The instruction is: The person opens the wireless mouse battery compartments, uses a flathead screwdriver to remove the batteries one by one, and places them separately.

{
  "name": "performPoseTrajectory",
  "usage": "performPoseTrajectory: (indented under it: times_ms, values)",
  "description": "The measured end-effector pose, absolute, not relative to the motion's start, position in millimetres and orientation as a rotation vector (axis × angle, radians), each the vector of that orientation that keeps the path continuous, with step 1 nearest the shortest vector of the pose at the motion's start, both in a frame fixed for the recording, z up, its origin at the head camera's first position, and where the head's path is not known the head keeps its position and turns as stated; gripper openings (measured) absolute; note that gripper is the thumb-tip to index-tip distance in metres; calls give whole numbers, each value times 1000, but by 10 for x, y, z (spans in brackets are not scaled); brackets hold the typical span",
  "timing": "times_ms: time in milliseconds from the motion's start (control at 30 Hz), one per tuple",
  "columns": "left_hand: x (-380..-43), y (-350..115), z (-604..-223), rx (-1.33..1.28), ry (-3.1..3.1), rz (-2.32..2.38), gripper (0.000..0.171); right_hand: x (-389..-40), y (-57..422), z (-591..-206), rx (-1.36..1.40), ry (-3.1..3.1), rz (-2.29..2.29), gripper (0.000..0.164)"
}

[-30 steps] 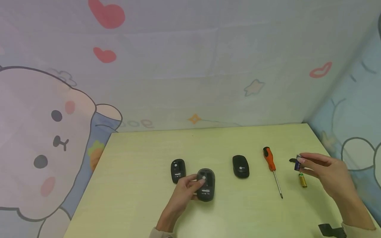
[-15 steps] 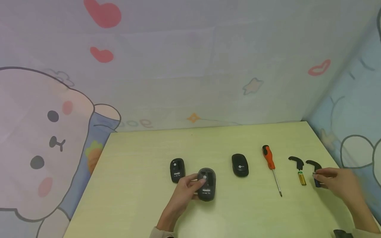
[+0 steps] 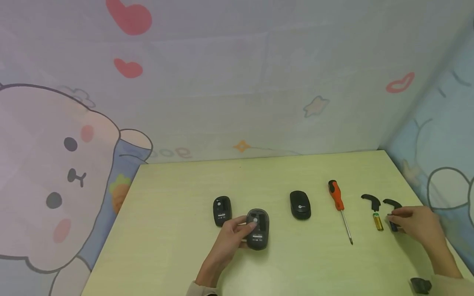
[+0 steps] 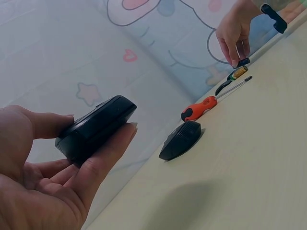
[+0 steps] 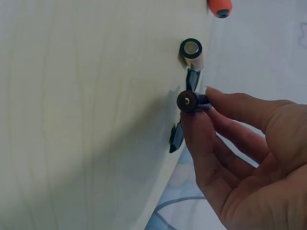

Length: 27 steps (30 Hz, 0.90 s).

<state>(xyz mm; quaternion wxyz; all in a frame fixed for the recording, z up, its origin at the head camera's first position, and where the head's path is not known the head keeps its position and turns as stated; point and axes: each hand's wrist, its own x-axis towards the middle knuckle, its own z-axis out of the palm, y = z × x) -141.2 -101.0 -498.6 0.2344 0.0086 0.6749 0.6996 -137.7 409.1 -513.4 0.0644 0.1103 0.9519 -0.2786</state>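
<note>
My left hand point(image 3: 226, 242) holds a black computer mouse point(image 3: 257, 229) above the table, its underside with the open battery slot turned up; in the left wrist view, thumb and fingers point(image 4: 108, 148) grip its sides. At the right, my right hand point(image 3: 422, 224) pinches a dark battery point(image 5: 188, 101) between thumb and fingers. That battery is low over the table, beside a curved black battery cover point(image 3: 392, 202). To its left, a gold battery point(image 3: 378, 222) lies at the end of another black cover point(image 3: 372, 201). Whether the dark battery touches the table, I cannot tell.
An orange-handled screwdriver point(image 3: 337, 197) lies left of the covers. One mouse point(image 3: 300, 204) sits upright mid-table; another mouse point(image 3: 222, 211) lies underside up behind my left hand. Patterned cloth point(image 3: 237, 82) hangs behind the pale table point(image 3: 177, 205).
My right hand has carried the dark battery to the right and down, from above the gold battery to the right-hand cover, uncovering the left one. My left hand keeps its hold on the mouse.
</note>
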Motion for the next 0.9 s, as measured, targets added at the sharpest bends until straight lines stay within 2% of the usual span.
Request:
performPoseTrajectory:
  times_ms: [500, 900]
  values:
    - [-1413, -1002, -4972, 33, 1852, 1917, 49, -1370, 4072, -5227, 351, 2943, -767, 48]
    - [-1413, -1023, -4974, 34, 1859, 1908, 50, -1364, 4034, -5179, 432, 2952, -741, 57]
